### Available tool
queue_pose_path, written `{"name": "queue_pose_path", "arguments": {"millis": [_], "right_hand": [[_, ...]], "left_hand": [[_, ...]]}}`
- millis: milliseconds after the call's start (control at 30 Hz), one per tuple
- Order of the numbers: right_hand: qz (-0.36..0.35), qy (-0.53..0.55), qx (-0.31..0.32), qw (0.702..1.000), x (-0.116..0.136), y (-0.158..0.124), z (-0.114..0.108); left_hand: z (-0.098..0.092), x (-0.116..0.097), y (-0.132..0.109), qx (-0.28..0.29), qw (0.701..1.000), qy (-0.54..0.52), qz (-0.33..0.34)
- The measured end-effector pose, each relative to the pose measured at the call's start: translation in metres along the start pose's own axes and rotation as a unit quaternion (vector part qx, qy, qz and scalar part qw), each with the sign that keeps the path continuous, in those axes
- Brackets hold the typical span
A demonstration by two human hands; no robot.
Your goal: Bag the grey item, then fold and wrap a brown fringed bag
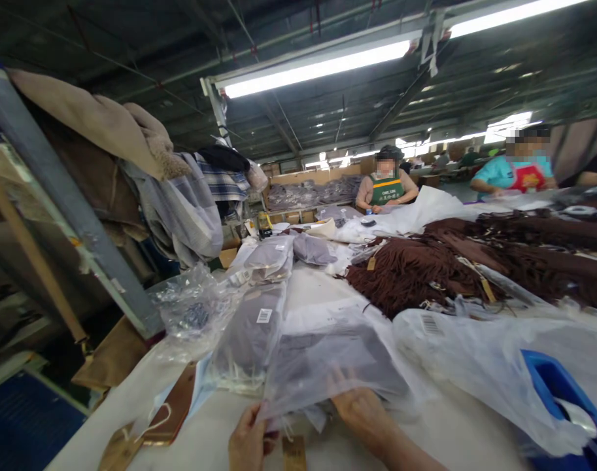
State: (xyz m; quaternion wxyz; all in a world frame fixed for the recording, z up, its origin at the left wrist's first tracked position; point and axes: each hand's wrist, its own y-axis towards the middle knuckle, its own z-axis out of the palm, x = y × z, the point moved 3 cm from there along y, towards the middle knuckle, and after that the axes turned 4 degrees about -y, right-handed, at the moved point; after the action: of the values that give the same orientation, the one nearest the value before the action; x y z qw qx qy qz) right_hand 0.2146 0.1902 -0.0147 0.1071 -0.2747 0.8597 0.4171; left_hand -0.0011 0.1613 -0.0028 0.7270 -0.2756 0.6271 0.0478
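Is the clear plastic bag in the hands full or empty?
Full: the clear plastic bag shows a folded grey garment inside.

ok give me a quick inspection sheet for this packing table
surface: white table, mostly covered
job's things: clear bag with dark folded cloth inside
clutter: more bagged clothes, brown fringed pile, paper tags, blue bin
grips: left hand pinches the bag's near edge; right hand lies flat on it
cables: nothing seen
surroundings: two people at the far end, strip lights, clothes draped at left
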Motion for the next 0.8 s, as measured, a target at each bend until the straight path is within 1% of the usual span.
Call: {"name": "queue_pose_path", "arguments": {"millis": [100, 167, 267, 367, 467, 533, 667, 800], "right_hand": [[0.009, 0.006, 0.019, 1.0, 0.003, 0.001, -0.006], [0.012, 0.004, 0.017, 1.0, 0.003, 0.001, -0.011], [0.005, -0.001, 0.005, 1.0, 0.0, 0.002, -0.015], [0.007, 0.0, -0.002, 1.0, -0.003, 0.001, -0.011], [0.013, 0.008, -0.005, 1.0, -0.002, -0.003, -0.003], [0.007, 0.009, -0.006, 1.0, -0.002, -0.006, 0.002], [-0.009, 0.006, -0.006, 1.0, -0.003, -0.009, 0.008], [-0.017, -0.002, 0.002, 1.0, -0.003, -0.009, 0.009]], "left_hand": [[0.006, 0.001, -0.007, -0.032, 0.995, -0.085, -0.044], [0.01, 0.006, -0.011, -0.045, 0.99, -0.113, -0.072], [0.013, 0.013, -0.015, -0.055, 0.987, -0.129, -0.08], [0.016, 0.017, -0.018, -0.045, 0.984, -0.132, -0.113], [0.02, 0.021, -0.022, -0.046, 0.971, -0.16, -0.169], [0.022, 0.023, -0.024, -0.051, 0.963, -0.182, -0.194], [0.031, 0.031, -0.028, -0.043, 0.95, -0.23, -0.209], [0.043, 0.046, -0.029, -0.031, 0.939, -0.26, -0.221]]}}
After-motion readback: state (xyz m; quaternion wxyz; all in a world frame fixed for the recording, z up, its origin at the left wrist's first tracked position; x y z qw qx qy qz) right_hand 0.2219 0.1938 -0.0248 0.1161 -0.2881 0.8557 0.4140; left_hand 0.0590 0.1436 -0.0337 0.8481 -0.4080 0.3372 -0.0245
